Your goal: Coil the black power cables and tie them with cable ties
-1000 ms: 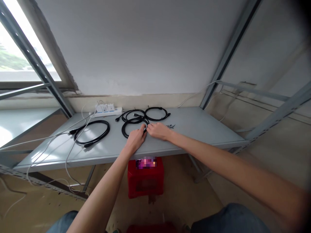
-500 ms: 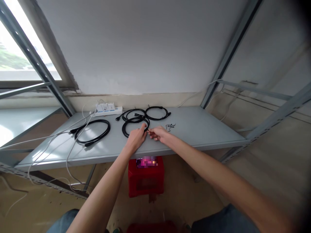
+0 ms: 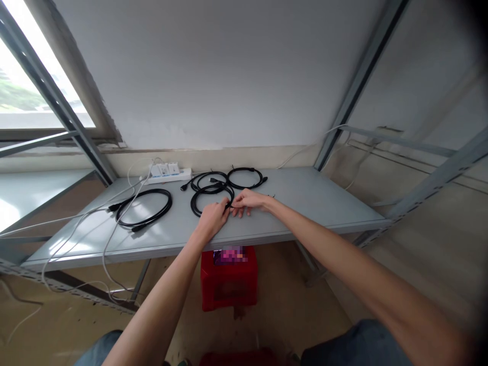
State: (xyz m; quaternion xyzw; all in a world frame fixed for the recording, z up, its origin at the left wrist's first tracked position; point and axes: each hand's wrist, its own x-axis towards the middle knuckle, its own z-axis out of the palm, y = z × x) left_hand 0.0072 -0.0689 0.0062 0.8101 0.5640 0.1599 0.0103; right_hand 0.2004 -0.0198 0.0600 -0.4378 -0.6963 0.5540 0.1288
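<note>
A coiled black cable (image 3: 195, 204) lies near the front of the grey shelf, overlapping another black coil (image 3: 194, 181) behind it. My left hand (image 3: 214, 213) is closed on the front coil's right side, resting on the shelf. Pinched together at that same side are the fingertips of my right hand (image 3: 246, 200), on what looks like a thin black tie, mostly hidden by the fingers. Beyond my right wrist, the tip of a loose black tie (image 3: 271, 196) shows; the other loose ties are covered by the hand.
Further black coils lie at the back (image 3: 263, 179) and at the left (image 3: 170, 202). A white power strip (image 3: 179, 175) with plugged-in adapters stands by the wall. White cords (image 3: 110, 235) hang over the shelf's front edge (image 3: 160, 249). Below is a red stool (image 3: 229, 282).
My right hand has turned and its wrist has risen, now covering most of the loose ties. My left thumb and fingers have drawn in lower over the coil. The other coils stay put.
</note>
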